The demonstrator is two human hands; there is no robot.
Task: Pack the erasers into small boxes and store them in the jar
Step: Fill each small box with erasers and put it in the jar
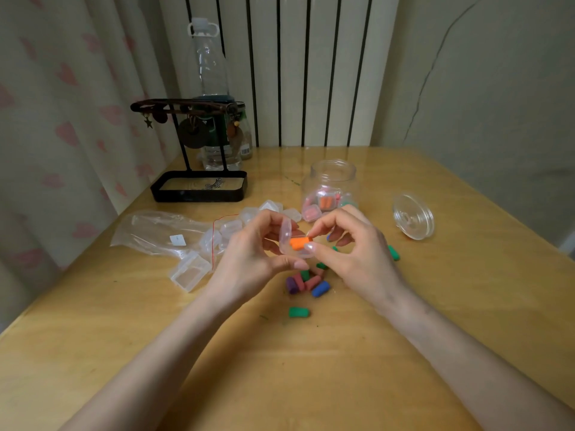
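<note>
Nearest, loose erasers (306, 283) lie scattered on the table (311, 368), unpacked. Above them, left hand (252, 259) grips an open small box (291, 244); right hand (351, 244) pinches orange erasers (299, 243) into it. Beyond, empty boxes (231, 228) spill from a plastic bag (155, 231). Farther, the jar (329, 188) holds several filled boxes, lid (413, 216) off beside it. Judged: partway, much left.

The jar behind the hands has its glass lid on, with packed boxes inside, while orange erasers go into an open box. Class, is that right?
Not quite. The head view shows the jar open; its glass lid lies on the table to the right. The rest holds.
</note>
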